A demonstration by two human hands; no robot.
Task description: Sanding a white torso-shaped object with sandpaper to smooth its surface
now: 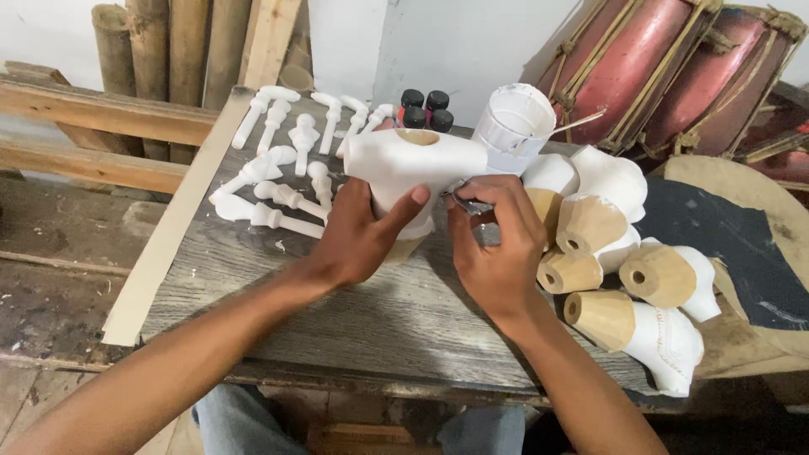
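Torso [404,164], a white-painted carved piece with a bare wooden hole on top, stands over the grey wooden bench [354,312] near its middle. Left hand [358,236] wraps its lower part, grip closed around it with the thumb pressed on the front. Right hand [497,244] sits just beside it, fingers pinched on a small dark tool [465,200] that touches the torso's right side.

Behind the bench lean two red drums [674,76] bound with rope. At the right lies a heap of half-painted wooden pieces [624,270], white bodies with bare tan ends. A white-smeared cup [514,126] stands behind the torso. White turned pegs [286,168] lie spread at the left. Black-capped bottles [424,109] cluster at the far edge.
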